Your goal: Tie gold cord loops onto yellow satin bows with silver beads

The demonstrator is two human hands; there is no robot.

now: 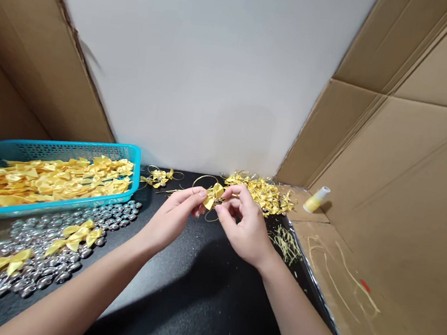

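I've got left hand (177, 211) grip clamped on yellow satin bow (214, 194) above black surface (201, 279); right hand (248, 226) just beside, can't tell if pinching anything; bow could slip if left pinch loosens, or thin cord loop (206, 176) snag on nearby bow pile (269, 198)

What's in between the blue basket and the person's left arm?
In the head view, many shiny silver pieces lie between the blue basket and the left arm, with some yellow bows on top.
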